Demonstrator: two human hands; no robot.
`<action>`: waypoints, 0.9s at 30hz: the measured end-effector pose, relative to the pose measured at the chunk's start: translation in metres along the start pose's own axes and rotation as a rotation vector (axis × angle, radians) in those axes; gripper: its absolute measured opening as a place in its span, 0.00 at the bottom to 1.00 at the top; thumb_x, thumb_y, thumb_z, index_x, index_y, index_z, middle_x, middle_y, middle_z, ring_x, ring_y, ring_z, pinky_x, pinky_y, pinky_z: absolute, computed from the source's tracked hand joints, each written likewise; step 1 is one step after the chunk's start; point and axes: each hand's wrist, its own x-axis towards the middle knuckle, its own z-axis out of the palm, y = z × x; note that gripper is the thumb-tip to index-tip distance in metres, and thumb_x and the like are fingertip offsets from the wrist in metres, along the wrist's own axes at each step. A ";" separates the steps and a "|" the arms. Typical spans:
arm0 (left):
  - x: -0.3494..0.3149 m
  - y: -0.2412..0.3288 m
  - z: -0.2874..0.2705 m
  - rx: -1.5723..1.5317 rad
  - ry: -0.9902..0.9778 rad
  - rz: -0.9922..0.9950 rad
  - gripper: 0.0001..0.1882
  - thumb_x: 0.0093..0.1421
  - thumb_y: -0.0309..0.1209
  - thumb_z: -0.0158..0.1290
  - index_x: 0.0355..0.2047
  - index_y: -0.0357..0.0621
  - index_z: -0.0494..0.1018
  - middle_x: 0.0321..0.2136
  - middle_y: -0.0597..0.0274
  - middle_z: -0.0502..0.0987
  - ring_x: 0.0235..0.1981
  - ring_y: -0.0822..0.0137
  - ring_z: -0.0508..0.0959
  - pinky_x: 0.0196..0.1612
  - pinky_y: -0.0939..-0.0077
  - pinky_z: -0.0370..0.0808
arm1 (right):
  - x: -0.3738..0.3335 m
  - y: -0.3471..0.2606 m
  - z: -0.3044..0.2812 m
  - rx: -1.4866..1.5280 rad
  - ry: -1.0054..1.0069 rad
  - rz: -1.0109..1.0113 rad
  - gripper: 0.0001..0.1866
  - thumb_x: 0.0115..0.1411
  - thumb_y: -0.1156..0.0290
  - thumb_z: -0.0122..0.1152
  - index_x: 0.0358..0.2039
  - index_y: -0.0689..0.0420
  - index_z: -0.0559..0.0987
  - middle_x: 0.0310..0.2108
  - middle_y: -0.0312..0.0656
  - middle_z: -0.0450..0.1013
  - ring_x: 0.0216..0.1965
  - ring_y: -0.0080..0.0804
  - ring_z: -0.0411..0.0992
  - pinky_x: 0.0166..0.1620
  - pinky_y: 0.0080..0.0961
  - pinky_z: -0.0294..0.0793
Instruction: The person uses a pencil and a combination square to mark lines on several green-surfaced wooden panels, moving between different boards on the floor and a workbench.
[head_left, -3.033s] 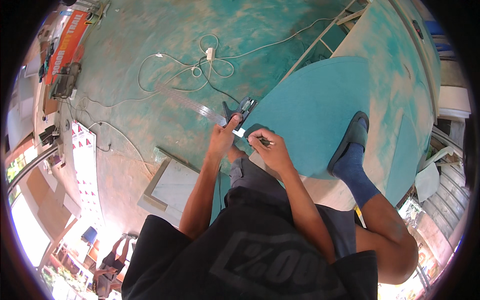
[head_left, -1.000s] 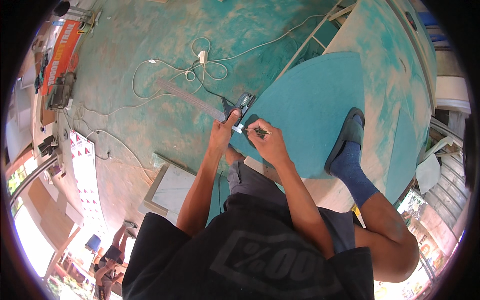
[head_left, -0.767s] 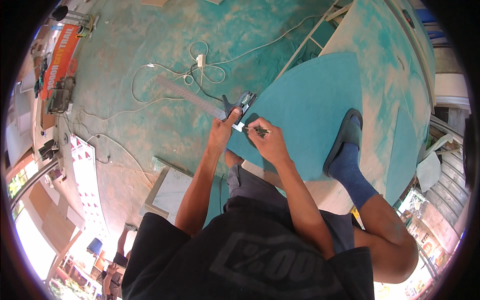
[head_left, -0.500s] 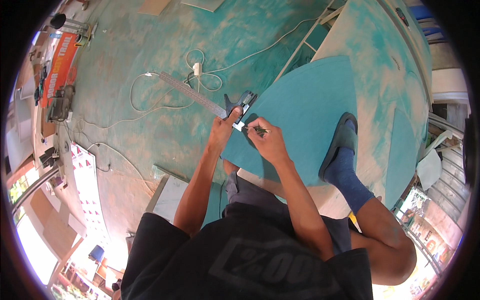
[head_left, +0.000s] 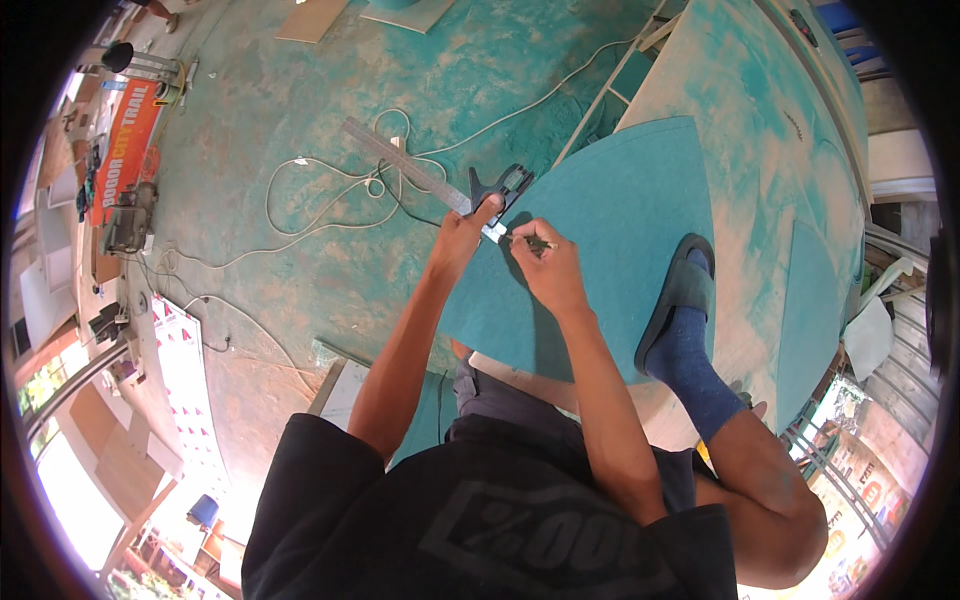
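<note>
A teal curved-edged panel lies in front of me. My left hand is closed on a combination square, its thumb on the dark head. That head sits against the panel's left curved edge, and the long steel blade points up and left past it. The blade's short end reaches onto the panel. My right hand pinches a slim dark pencil-like marker, its tip close to the blade's short end on the panel surface. A faint line runs near the panel's upper edge.
My sandaled foot rests on the panel's right side. A white cord loops over the dusty teal floor at the left. A large dusty board lies under the panel, and another teal piece lies at the right.
The combination square and both hands have shifted up and to the right along the panel's curved edge. The foot stays on the panel.
</note>
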 end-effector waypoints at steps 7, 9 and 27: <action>0.006 0.023 0.015 0.016 0.048 0.066 0.26 0.58 0.53 0.61 0.35 0.39 0.80 0.25 0.69 0.74 0.26 0.74 0.70 0.30 0.75 0.67 | 0.013 0.000 -0.012 -0.025 0.058 -0.089 0.05 0.60 0.74 0.62 0.32 0.61 0.76 0.21 0.41 0.76 0.21 0.23 0.73 0.28 0.25 0.72; 0.003 0.029 0.014 0.009 0.036 0.066 0.25 0.58 0.53 0.61 0.35 0.39 0.80 0.25 0.69 0.74 0.26 0.74 0.69 0.30 0.75 0.66 | 0.012 0.000 -0.013 -0.016 0.044 -0.065 0.05 0.60 0.74 0.62 0.32 0.62 0.76 0.21 0.41 0.75 0.21 0.22 0.73 0.28 0.25 0.72; -0.054 -0.023 -0.019 -0.158 0.147 0.006 0.26 0.55 0.54 0.64 0.24 0.40 0.76 0.21 0.70 0.71 0.24 0.76 0.69 0.27 0.77 0.64 | -0.041 -0.001 0.020 -0.025 -0.164 0.071 0.05 0.64 0.74 0.60 0.36 0.61 0.77 0.25 0.33 0.75 0.26 0.13 0.69 0.28 0.18 0.68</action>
